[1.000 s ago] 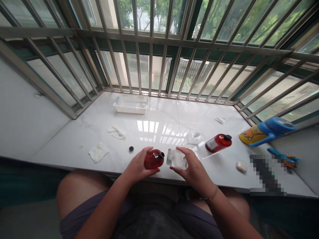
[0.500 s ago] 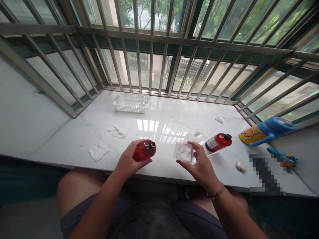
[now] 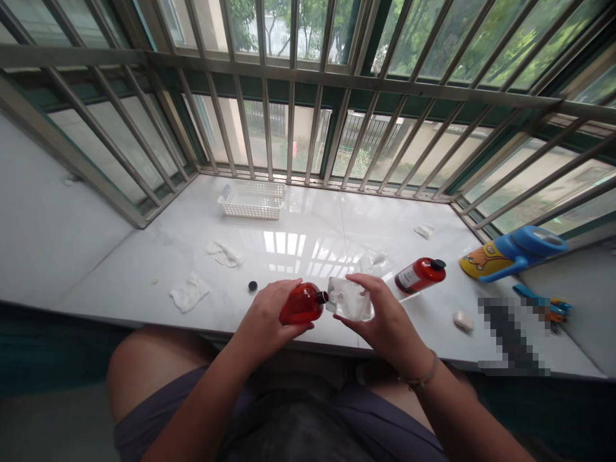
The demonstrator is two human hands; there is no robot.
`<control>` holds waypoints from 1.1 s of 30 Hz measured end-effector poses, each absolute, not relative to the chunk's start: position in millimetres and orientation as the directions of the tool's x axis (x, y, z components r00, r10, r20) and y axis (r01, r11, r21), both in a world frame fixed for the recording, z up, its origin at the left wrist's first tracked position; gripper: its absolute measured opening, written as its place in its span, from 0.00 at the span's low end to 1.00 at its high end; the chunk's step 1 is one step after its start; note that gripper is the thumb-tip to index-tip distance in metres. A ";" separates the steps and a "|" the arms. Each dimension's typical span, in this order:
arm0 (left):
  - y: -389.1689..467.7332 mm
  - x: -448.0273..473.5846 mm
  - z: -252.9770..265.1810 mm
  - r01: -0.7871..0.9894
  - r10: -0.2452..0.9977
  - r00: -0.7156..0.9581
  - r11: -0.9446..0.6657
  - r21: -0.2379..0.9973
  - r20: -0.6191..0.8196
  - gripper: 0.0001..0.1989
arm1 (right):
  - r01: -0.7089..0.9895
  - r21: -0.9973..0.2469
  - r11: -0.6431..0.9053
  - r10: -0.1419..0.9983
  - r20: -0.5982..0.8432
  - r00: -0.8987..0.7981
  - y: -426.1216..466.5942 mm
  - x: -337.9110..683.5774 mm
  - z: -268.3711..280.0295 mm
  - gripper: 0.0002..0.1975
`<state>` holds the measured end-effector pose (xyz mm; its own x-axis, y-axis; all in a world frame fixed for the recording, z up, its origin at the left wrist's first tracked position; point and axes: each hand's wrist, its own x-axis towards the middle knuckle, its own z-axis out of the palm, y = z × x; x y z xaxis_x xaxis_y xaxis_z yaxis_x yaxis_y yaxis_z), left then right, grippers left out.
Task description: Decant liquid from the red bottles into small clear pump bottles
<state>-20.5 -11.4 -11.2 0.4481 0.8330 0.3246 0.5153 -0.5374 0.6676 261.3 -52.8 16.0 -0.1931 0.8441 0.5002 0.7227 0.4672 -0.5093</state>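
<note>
My left hand (image 3: pixel 267 317) grips an uncapped red bottle (image 3: pixel 301 304), tipped on its side with its neck pointing right. My right hand (image 3: pixel 385 321) holds a clear plastic pouch (image 3: pixel 350 299) with its spout end touching the bottle's mouth. Both are held just above the front edge of the white marble sill (image 3: pixel 308 231). A small black cap (image 3: pixel 253 286) lies on the sill left of my left hand. A second red bottle (image 3: pixel 419 274) with a black cap and a label lies on its side to the right.
A white plastic basket (image 3: pixel 251 200) stands at the back left. Crumpled white tissues (image 3: pixel 190 293) lie at the left, another scrap (image 3: pixel 424 230) at the back right. A blue and yellow container (image 3: pixel 513 252), a small white piece (image 3: pixel 463 320) and metal window bars (image 3: pixel 308 83) border the sill.
Half a second ago the bottle and pouch were held apart. My hands have since moved together, so the pouch meets the bottle's mouth as it did one second ago.
</note>
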 end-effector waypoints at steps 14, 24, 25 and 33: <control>-15.8 -18.2 -8.8 0.468 0.851 0.466 -0.469 0.750 0.242 0.42 | 0.749 -0.387 0.538 0.819 0.452 -0.354 -52.0 262.7 28.6 0.36; -15.8 -15.7 -15.9 0.392 0.869 0.469 -0.365 0.845 0.158 0.41 | 0.760 -0.365 0.537 0.824 0.419 -0.381 -53.3 263.9 37.2 0.39; -15.9 -15.5 -16.6 0.390 0.871 0.468 -0.357 0.849 0.151 0.41 | 0.760 -0.364 0.538 0.824 0.417 -0.384 -53.3 264.1 37.4 0.39; -15.7 -14.2 -20.3 0.373 0.872 0.471 -0.335 0.865 0.135 0.41 | 0.775 -0.341 0.533 0.830 0.390 -0.399 -52.5 264.7 37.5 0.41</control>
